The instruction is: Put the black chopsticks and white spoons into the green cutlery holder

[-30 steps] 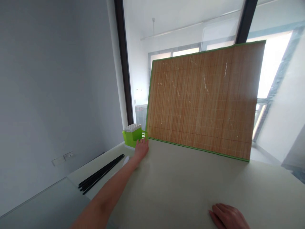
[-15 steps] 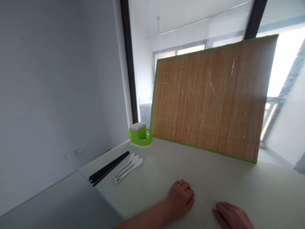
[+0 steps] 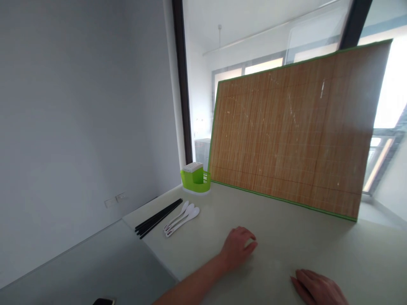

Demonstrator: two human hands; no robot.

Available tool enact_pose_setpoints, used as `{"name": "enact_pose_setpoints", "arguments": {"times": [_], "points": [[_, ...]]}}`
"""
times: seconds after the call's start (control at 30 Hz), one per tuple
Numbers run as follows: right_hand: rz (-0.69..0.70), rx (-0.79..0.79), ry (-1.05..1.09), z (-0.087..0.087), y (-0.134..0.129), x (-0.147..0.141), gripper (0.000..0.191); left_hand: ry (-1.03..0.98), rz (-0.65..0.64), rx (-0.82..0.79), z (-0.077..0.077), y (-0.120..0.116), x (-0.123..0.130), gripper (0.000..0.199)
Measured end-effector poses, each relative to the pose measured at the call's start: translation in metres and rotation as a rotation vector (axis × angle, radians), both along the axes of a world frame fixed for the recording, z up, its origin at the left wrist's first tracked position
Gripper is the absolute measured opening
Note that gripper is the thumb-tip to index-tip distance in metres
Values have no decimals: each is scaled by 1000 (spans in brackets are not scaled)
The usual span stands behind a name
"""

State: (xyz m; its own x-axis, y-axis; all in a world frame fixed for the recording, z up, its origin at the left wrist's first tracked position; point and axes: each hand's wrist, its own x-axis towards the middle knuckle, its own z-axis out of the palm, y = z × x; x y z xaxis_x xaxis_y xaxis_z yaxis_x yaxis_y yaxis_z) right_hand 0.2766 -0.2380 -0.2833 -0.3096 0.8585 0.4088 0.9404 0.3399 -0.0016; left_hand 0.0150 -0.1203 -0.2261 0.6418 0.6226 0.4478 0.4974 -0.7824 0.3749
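Observation:
My left hand [image 3: 238, 249] hovers just over the pale table [image 3: 270, 212], its fingers curved and a gap showing between thumb and fingertips; nothing is in it. Lower right, my right hand [image 3: 319, 287] rests on the tabletop with fingers extended to the left, partly cut off by the frame's bottom edge. To the left of my left hand lie three white spoons [image 3: 182, 220], side by side, bowls pointing away. Beside them is a bundle of several black chopsticks [image 3: 159, 218]. Behind these stands a green utensil holder [image 3: 195, 180] with a white slotted top.
A bamboo mat with green edging [image 3: 286, 135] stands upright along the back of the table, before a glass partition. A grey wall [image 3: 79, 106] with sockets is on the left. A small dark object [image 3: 104, 301] shows at the bottom edge.
My left hand has lifted slightly and moved a little forward, its thumb parting from the fingers. The view has shifted left. My right hand stays on the table.

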Motion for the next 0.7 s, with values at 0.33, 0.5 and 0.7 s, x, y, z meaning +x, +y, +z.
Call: {"name": "enact_pose_setpoints", "arguments": {"times": [0.33, 0.5, 0.7], "points": [[17, 13, 7, -7, 3, 3, 26, 258, 834, 171, 5, 57, -165, 43], [13, 10, 2, -7, 3, 2, 27, 475, 1008, 87, -17, 58, -206, 50], [2, -10, 15, -7, 3, 2, 26, 594, 931, 53, -12, 63, -202, 37]]}}
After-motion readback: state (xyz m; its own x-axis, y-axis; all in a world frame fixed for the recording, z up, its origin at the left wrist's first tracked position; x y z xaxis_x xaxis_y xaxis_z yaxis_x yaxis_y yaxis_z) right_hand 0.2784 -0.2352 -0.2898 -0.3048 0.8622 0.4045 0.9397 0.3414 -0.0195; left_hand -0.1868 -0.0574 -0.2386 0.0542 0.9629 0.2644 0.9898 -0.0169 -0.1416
